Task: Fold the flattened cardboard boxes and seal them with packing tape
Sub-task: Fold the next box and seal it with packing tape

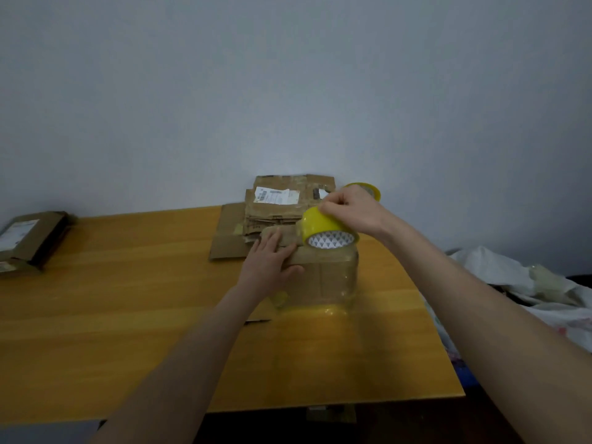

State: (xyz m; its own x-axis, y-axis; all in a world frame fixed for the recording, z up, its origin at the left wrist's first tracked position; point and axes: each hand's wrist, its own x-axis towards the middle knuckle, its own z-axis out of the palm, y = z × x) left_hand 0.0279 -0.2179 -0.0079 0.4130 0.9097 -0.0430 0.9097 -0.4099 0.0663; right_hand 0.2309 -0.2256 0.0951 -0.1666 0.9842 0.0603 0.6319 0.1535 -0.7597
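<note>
Pressing down on the small brown cardboard box (pixel 320 283), the left hand (pixel 272 256) lies flat with straight fingers. That box stands in the middle of the orange wooden counter (pixel 128 299). Above the box's right top edge, the right hand (pixel 350 209) grips a yellow roll of packing tape (pixel 323 229). Behind lies a stack of flattened brown cardboard boxes (pixel 275 209), with a second yellow tape roll (pixel 371 189) partly hidden beyond the right hand.
</note>
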